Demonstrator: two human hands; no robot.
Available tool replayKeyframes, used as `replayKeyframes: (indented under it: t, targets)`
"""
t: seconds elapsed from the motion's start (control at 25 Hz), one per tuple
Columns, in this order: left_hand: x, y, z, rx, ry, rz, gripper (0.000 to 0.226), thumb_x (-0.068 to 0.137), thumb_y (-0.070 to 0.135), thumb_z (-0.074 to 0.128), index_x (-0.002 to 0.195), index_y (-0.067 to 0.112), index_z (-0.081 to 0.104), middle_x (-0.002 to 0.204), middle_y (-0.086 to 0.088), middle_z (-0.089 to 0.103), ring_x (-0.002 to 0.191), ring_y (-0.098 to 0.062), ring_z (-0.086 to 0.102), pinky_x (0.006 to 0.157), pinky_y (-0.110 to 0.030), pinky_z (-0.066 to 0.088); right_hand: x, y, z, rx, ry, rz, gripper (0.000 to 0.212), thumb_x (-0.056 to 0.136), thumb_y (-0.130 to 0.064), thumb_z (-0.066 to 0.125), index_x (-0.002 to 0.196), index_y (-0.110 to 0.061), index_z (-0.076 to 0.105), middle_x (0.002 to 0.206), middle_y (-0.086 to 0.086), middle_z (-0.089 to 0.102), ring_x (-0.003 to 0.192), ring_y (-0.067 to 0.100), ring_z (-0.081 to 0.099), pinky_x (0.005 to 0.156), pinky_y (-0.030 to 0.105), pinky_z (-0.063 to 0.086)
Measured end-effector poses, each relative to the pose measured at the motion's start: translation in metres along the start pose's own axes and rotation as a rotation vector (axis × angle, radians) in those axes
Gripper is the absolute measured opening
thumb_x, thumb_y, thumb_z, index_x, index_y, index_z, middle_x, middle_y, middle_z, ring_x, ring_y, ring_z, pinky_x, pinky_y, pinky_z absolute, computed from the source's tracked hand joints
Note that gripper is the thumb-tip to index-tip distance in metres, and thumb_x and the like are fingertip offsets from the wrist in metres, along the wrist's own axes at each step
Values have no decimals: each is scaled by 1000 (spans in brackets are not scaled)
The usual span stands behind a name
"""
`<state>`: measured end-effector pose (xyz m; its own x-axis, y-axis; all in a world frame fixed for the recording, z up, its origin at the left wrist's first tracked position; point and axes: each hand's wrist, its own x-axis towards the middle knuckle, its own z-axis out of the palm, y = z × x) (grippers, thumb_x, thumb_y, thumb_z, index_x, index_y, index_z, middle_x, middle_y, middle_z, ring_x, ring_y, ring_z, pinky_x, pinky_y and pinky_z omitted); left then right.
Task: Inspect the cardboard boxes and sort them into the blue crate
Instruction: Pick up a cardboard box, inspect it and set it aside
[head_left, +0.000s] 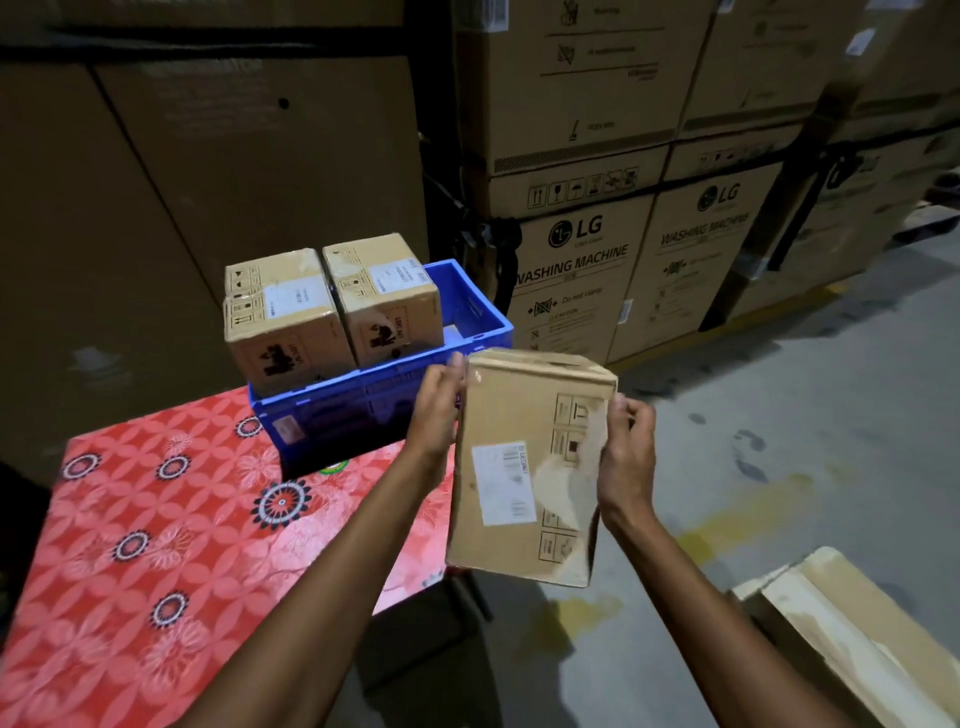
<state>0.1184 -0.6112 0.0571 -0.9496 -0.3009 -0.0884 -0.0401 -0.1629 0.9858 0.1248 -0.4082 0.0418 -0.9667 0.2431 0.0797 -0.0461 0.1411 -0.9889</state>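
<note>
I hold a small cardboard box (524, 467) in the air just right of the table, its white label and handling symbols facing me. My left hand (439, 410) grips its left edge and my right hand (626, 447) grips its right edge. Beyond it, a blue crate (363, 400) stands at the table's far right corner. Two similar cardboard boxes stand side by side in the crate's left part, the left box (283, 322) and the right box (387, 301). The crate's right part shows bare floor.
The table (156, 545) has a red flowered cloth. Large washing machine cartons (587, 260) are stacked behind the crate, and big brown cartons (208, 156) wall the left. A flattened carton (857, 639) lies at the lower right on the grey concrete floor (779, 415).
</note>
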Motion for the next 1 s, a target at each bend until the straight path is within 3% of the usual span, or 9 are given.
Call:
replayKeyframes:
  t: [0.12,0.24,0.32,0.44,0.56,0.64,0.72,0.84,1.0]
  targets:
    - [-11,4,9,-59,-20,-151,41,100,55,50,85,19,59,74,7,70,64,-11,64,61,-25,48,6,2,-14,159,-86,190,47,104,-60,39,106,-15,55,98,1,63,87,13,62,72,36,50]
    - [-28,-25,12,14,-140,-268,34,104,42,49,111,17,71,104,3,78,106,-18,70,88,-31,53,11,28,-16,39,-280,309,63,99,-69,39,113,-12,62,98,9,76,85,23,75,75,43,58]
    - [-39,-47,11,87,-234,-343,41,101,48,54,124,17,67,120,-3,75,115,-24,68,96,-38,54,9,54,-15,-68,-364,353,75,89,-79,41,119,-15,64,98,6,80,84,24,78,85,53,61]
    - [-47,-62,16,159,-264,-377,67,93,64,57,145,23,53,150,0,54,142,-22,47,117,-43,37,7,61,-12,-61,-417,429,58,102,-61,44,129,-12,60,102,7,79,84,25,79,78,44,61]
    - [-42,-56,28,62,-195,-324,50,110,40,36,155,19,39,161,-1,37,152,-23,25,113,-32,27,12,48,-6,29,-410,450,50,106,-52,45,131,-12,60,105,10,79,89,27,78,78,45,62]
    - [-35,-54,29,-11,-174,-283,43,111,37,34,149,21,46,153,3,49,147,-21,35,108,-26,31,14,46,-5,66,-390,425,62,97,-67,48,127,-14,60,103,9,79,88,28,78,84,51,62]
    - [-42,-46,23,-20,-94,-232,31,110,38,36,121,23,61,117,10,70,115,-12,62,90,-22,48,14,55,-9,17,-330,385,87,77,-92,46,120,-17,60,101,7,78,88,28,77,85,57,60]
    - [-45,-38,2,-62,188,-213,43,104,51,43,80,19,60,81,3,67,80,-15,60,67,-32,43,8,35,-19,95,-263,323,77,80,-88,37,101,-15,56,102,11,71,91,28,70,77,47,57]
    - [-52,-20,-12,-89,213,-265,57,98,67,41,99,18,69,81,3,70,65,-11,62,61,-29,45,2,1,-7,216,-324,287,76,84,-79,37,111,-13,60,114,13,69,105,30,67,85,45,56]
